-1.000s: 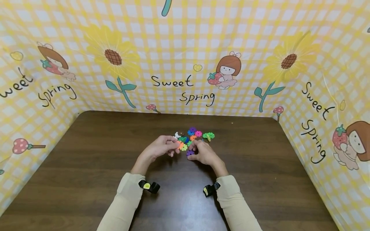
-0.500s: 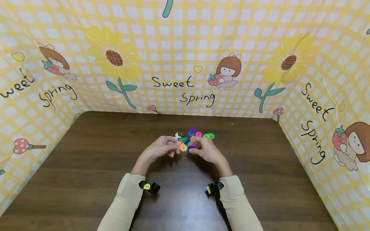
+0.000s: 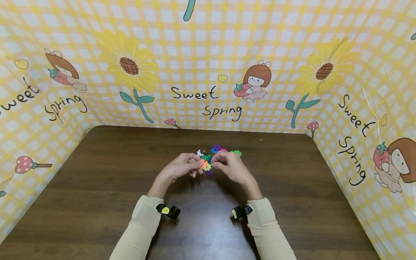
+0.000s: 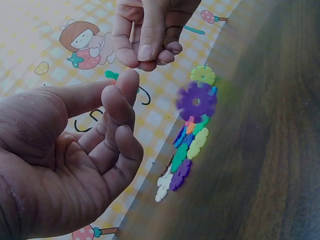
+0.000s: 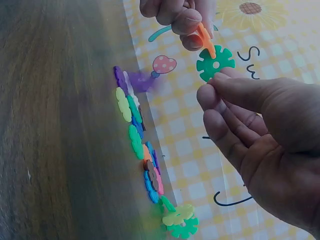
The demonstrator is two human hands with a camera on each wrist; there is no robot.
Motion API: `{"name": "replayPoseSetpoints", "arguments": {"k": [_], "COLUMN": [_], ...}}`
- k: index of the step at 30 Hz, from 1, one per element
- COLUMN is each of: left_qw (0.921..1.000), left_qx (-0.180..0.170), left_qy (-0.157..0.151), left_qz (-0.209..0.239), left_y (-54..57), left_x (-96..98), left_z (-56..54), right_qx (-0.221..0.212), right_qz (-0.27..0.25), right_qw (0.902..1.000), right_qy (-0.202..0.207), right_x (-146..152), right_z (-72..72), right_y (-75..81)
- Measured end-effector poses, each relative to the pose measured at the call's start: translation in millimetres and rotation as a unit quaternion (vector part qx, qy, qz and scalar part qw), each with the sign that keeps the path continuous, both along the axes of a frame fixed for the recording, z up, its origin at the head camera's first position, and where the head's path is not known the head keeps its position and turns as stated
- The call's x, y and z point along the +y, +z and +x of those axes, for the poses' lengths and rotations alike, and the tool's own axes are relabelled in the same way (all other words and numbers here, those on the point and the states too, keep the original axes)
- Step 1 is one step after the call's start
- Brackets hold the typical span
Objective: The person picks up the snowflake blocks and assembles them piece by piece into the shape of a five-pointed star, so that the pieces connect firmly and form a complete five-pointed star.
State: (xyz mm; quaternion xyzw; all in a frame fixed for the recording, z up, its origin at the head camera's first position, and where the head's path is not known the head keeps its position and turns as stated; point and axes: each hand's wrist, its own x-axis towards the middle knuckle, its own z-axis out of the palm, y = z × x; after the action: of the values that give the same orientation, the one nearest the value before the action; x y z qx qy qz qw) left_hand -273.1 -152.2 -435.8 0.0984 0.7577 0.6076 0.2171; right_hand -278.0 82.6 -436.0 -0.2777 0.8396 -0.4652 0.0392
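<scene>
Right wrist: left grip (image 5: 175, 17), nearly closed, is pinching the orange notched plastic disc (image 5: 206, 42).
One o'clock: right grip (image 5: 270, 125) is pinching the green notched plastic disc (image 5: 225, 62).
Discs: probably feeling light, stiff; rims suiting fingertips.

Blurred purple disc (image 4: 187, 102), left hand (image 5: 181, 16) cropped, orange piece (image 5: 205, 38) partly hidden

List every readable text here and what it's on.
"Sweet Spring": yellow-checked cloth, back panel.
"Sweet Spring": right panel.
"weet Spring": left panel, start cut by picture edge.
Wrist views: only fragments of the cloth's lettering, such as "Sw".
Yellow labels on black wrist devices: too small.
</scene>
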Motion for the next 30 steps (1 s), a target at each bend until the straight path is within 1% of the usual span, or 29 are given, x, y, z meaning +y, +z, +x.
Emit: {"name": "replayPoseSetpoints", "arguments": {"k": [4,8,13,16,18,21,26,30], "left_qw": [1.0000,1.0000,1.0000,1.0000,1.0000,0.9999,1.0000,1.0000], "left_qx": [0.003,0.003,0.002,0.006,0.009,0.011,0.002,-0.002], "left_qy": [0.002,0.002,0.002,0.001,-0.001,-0.003,0.000,0.003], "left_qz": [0.001,0.000,-0.001,-0.001,-0.001,0.000,-0.002,0.001], "left_y": [0.6,1.1,0.9,0.7,0.2,-1.1,1.6,1.8], "left_x": [-0.7,-1.4,-1.6,-1.5,-1.5,-1.5,-1.2,-1.5], "left_z": [-0.3,-0.3,0.0,-0.1,-0.5,-1.6,-0.2,0.7], "right_qx": [0.013,0.012,-0.002,0.008,0.014,0.023,0.001,-0.015], "right_qz": [0.023,0.061,0.117,0.145,0.162,0.173,0.170,0.200], "right_qw": [0.9996,0.9976,0.9908,0.9863,0.9840,0.9826,0.9839,0.9776], "right_qy": [0.007,0.032,0.068,0.079,0.073,0.062,0.054,0.063], "right_x": [-0.7,-4.3,-13.5,-18.3,-20.1,-20.5,-19.8,-20.3], "right_z": [-2.0,-4.4,-3.7,-2.1,-1.3,-0.5,0.8,2.2], "right_y": [-4.9,-15.1,-29.1,-34.4,-35.8,-35.7,-32.5,-31.1]}}
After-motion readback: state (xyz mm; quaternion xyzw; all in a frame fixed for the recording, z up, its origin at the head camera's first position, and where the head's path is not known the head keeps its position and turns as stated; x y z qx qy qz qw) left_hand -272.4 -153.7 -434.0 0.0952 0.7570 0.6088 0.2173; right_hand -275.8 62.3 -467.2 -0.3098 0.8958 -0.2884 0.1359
